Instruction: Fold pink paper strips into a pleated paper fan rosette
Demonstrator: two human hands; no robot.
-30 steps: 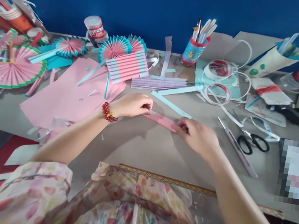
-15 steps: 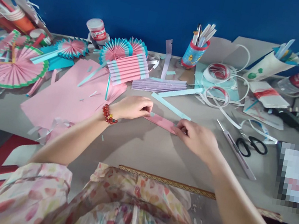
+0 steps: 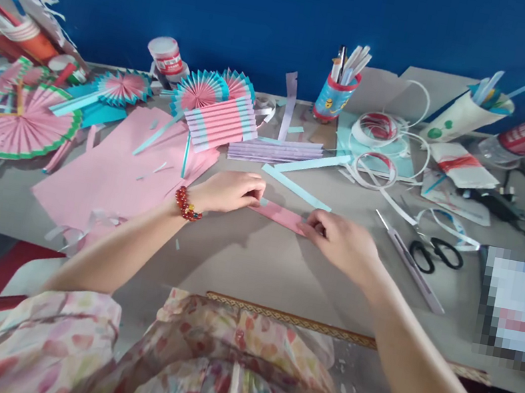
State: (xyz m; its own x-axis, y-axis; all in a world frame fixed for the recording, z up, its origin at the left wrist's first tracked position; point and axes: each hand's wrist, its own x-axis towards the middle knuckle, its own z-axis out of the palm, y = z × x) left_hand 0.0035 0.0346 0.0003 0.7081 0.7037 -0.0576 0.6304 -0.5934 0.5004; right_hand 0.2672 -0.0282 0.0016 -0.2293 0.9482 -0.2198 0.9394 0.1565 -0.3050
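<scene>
A narrow folded pink paper strip (image 3: 281, 215) lies on the grey table (image 3: 252, 256) in front of me. My left hand (image 3: 229, 190), with a red bead bracelet at the wrist, pinches the strip's left end with closed fingers. My right hand (image 3: 343, 243) pinches its right end, fingers curled down on it. Just behind the strip lie two light blue paper strips (image 3: 297, 187). A large pink sheet (image 3: 114, 174) lies to the left of my left hand.
Pleated pink-and-blue paper fans (image 3: 21, 127) and a pleated stack (image 3: 222, 122) lie at the left and back. Scissors (image 3: 435, 252) and a metal ruler (image 3: 408, 261) lie to the right. A pen cup (image 3: 334, 94), tape rolls (image 3: 379, 127) and a glue bottle (image 3: 165, 57) stand by the blue wall.
Both hands stay pinched on the ends of the pink strip. The view has shifted slightly; nothing else on the table has moved.
</scene>
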